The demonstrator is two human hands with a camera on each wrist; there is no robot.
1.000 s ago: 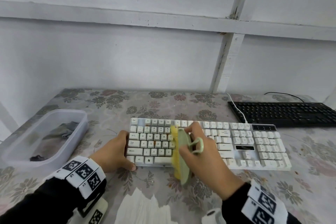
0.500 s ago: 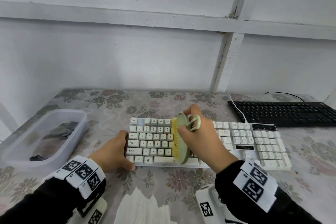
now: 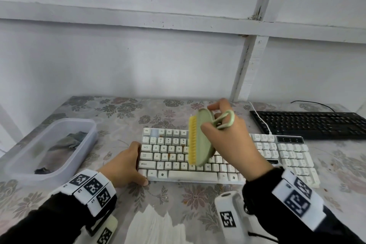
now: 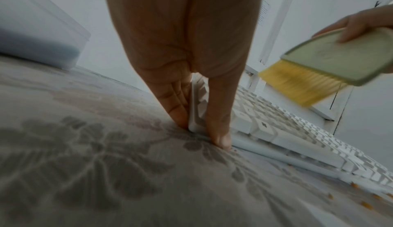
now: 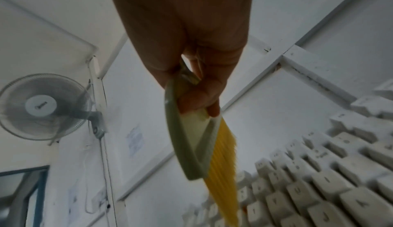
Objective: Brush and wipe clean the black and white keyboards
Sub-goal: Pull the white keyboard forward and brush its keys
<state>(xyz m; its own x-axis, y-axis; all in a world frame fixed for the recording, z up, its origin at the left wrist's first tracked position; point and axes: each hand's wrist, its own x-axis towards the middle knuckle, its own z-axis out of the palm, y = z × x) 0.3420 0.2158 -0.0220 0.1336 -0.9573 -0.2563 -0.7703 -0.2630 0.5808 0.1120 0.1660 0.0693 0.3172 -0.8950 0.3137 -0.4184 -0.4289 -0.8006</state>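
A white keyboard (image 3: 174, 164) with brownish stains lies across the middle of the flowered table. My left hand (image 3: 123, 166) grips its near left corner, thumb along the front edge and fingers at the left end (image 4: 219, 113). My right hand (image 3: 227, 138) holds a pale green brush (image 3: 202, 136) with yellow bristles (image 5: 225, 171), tilted on edge and lifted just above the upper middle keys (image 5: 297, 180). A black keyboard (image 3: 309, 125) sits behind the white one at the far right, untouched.
A clear plastic tub (image 3: 49, 148) with a grey cloth inside stands at the left. White paper tissues (image 3: 156, 226) lie at the table's near edge. Orange crumbs (image 4: 365, 203) dot the tablecloth in front of the keyboard. A white wall runs close behind.
My right hand has swept the brush from the keyboard's near edge up over the rows to the top and lifted it. The left hand has stayed on the corner.
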